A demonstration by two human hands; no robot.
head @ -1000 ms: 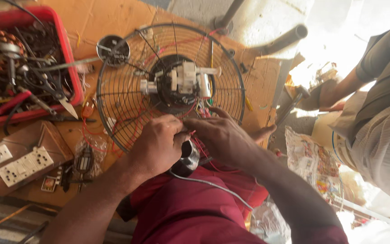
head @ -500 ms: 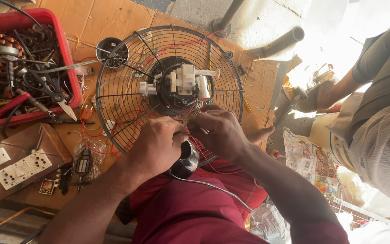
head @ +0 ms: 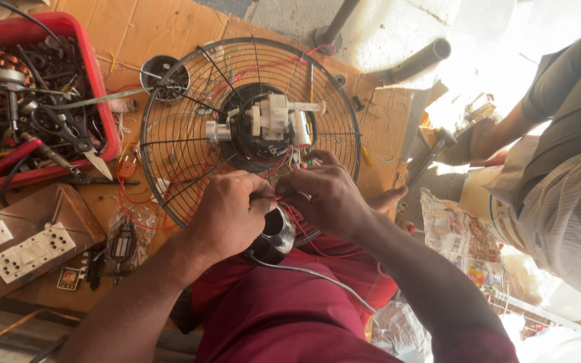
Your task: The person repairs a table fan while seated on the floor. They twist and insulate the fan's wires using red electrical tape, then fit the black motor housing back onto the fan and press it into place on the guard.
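A person in a dark red garment works on the wiring of a fan laid on its back at the centre of the frame. The left hand [head: 226, 212] and right hand [head: 324, 195] meet just below the fan motor [head: 263, 128], fingertips of both pinched on thin red wires [head: 284, 199] that run up to the motor. The motor sits exposed inside the wire guard [head: 169, 144], with no blades in sight, and loose wires trail across the cardboard [head: 163, 27] beneath. A round black part [head: 274, 235] lies under the hands.

The wiring appears unfinished: the strands are loose at the ends and the fan is open.

At upper left a red tray [head: 99, 87] holds scissors [head: 68, 134] and copper windings; a switch board [head: 31, 252] lies at lower left. Another person sits at the right edge.
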